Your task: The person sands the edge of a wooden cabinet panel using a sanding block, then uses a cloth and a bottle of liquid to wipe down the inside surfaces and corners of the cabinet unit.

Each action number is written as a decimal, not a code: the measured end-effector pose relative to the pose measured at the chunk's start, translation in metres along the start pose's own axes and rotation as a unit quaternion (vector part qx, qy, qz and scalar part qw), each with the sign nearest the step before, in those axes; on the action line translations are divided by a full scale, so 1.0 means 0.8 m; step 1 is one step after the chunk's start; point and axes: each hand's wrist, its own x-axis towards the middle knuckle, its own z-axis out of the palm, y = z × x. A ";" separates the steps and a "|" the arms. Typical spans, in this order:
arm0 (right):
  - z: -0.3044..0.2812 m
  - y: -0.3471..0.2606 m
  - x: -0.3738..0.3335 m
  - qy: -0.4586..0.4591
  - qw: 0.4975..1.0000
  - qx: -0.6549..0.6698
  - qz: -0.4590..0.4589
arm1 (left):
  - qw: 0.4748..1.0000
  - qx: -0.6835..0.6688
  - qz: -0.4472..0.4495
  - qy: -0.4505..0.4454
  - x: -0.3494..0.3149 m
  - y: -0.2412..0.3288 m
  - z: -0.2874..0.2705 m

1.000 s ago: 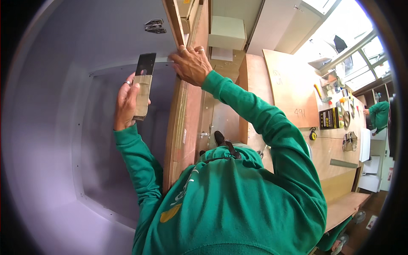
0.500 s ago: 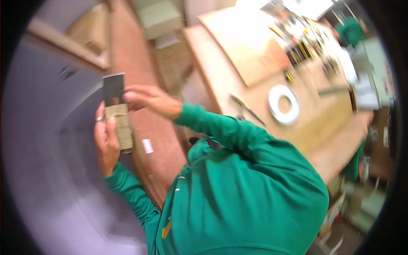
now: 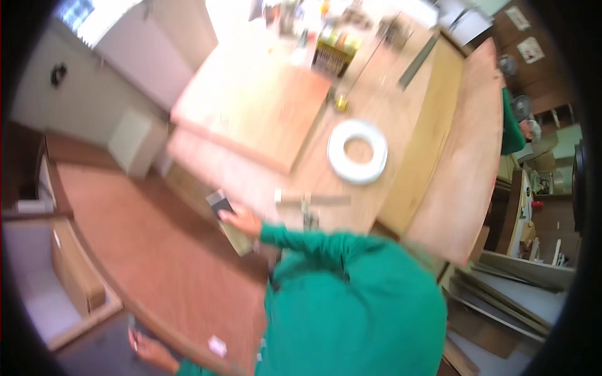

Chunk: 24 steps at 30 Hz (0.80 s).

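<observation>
Flat oblong black-and-tan block, left of the white ring-shaped roll on the wooden tabletop, pinched by the right hand's fingers, long axis slanting; left hand farther from roll, fingers blurred, cannot tell.

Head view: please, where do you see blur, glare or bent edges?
Head view: blur softens the right hand and its flat black-and-tan tool; head view: glare bleaches the far end of the plywood board; head view: the reddish-brown panel has a bowed left edge, probably fisheye distortion.
</observation>
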 end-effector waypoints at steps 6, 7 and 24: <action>-0.167 0.025 -0.007 0.225 0.939 -0.258 0.027 | 0.980 0.193 0.032 0.035 -0.013 0.006 0.007; -0.185 0.031 -0.007 0.244 0.930 -0.272 0.033 | 0.980 0.194 0.029 0.028 -0.009 0.011 0.023; -0.093 0.052 -0.022 0.090 0.955 -0.266 0.100 | 0.972 0.231 -0.033 0.016 -0.060 -0.065 0.020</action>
